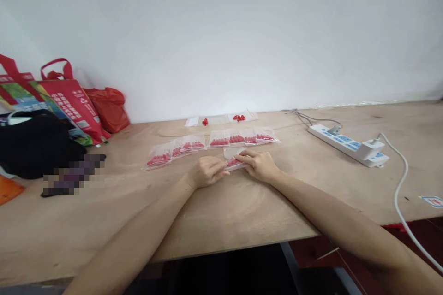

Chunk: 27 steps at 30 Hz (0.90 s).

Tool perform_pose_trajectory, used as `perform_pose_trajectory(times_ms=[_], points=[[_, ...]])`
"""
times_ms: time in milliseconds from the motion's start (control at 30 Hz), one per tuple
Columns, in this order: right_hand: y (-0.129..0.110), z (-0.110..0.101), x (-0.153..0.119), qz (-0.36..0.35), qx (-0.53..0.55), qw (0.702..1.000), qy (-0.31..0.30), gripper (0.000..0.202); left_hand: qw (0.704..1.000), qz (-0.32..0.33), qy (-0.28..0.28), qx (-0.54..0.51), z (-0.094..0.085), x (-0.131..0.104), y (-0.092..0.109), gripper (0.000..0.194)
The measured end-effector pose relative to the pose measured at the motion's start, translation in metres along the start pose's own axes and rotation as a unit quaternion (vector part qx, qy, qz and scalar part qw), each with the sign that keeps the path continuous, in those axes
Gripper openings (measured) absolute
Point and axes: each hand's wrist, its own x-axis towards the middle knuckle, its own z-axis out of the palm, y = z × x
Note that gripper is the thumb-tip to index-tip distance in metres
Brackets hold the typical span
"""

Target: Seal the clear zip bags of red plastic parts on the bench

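A small clear bag with red pieces [232,162] lies flat on the wooden table between my hands. My left hand [208,171] is curled, its fingers pressed together at the bag's left edge. From the right, my right hand [258,164] touches the bag, fingertips bent down on its upper right part. Just behind are two groups of similar filled bags, one at the left [188,144] and one at the right [237,139], partly overlapping. Farther back, loose red pieces [239,118] and another small red cluster [205,121] rest on clear bags near the wall.
A white power strip [346,144] with plugs and cables stands at the right. Red shopping bags [74,106], a black bag [38,145] and a pixelated dark object [74,176] are at the left. The table's front edge [242,245] runs below my forearms.
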Motion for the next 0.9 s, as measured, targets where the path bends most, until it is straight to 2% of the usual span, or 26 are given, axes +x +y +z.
perform_pose_trajectory(times_ms=[67, 100, 200, 300, 367, 467, 533, 633, 733, 800, 833, 900], points=[[0.007, 0.000, -0.001, 0.011, 0.058, 0.997, 0.040, 0.041, 0.992, -0.124, -0.022, 0.023, -0.009, -0.008, -0.016, 0.026], [0.012, -0.001, -0.001, 0.015, 0.093, 0.993, 0.068, 0.042, 0.978, -0.200, -0.043, 0.046, -0.016, -0.015, -0.027, 0.029], [0.024, -0.006, 0.000, 0.050, 0.172, 0.970, 0.167, 0.043, 0.904, -0.375, -0.159, 0.128, -0.037, -0.043, -0.058, 0.049], [0.032, -0.008, 0.008, 0.110, 0.195, 0.937, 0.268, 0.040, 0.824, -0.486, -0.256, 0.141, -0.055, -0.069, -0.076, 0.071], [0.035, -0.004, 0.018, 0.124, 0.203, 0.926, 0.295, 0.038, 0.785, -0.530, -0.302, 0.107, -0.062, -0.077, -0.081, 0.076], [0.040, 0.013, 0.038, 0.111, 0.217, 0.933, 0.264, 0.036, 0.756, -0.549, -0.349, 0.069, -0.068, -0.076, -0.082, 0.074], [0.042, 0.029, 0.051, 0.114, 0.211, 0.946, 0.219, 0.035, 0.749, -0.542, -0.374, 0.074, -0.072, -0.070, -0.081, 0.068], [0.044, 0.051, 0.062, 0.129, 0.172, 0.969, 0.124, 0.036, 0.727, -0.528, -0.428, 0.093, -0.079, -0.058, -0.077, 0.048], [0.043, 0.060, 0.062, 0.143, 0.084, 0.986, 0.026, 0.036, 0.692, -0.522, -0.491, 0.089, -0.088, -0.042, -0.064, 0.030], [0.039, 0.058, 0.057, 0.138, 0.024, 0.990, 0.006, 0.036, 0.679, -0.516, -0.518, 0.073, -0.092, -0.030, -0.050, 0.022], [0.037, 0.054, 0.054, 0.130, 0.007, 0.991, 0.011, 0.037, 0.685, -0.506, -0.521, 0.057, -0.092, -0.024, -0.042, 0.019], [0.030, 0.045, 0.044, 0.098, 0.005, 0.995, 0.031, 0.036, 0.729, -0.457, -0.508, 0.035, -0.089, -0.016, -0.025, 0.016]])
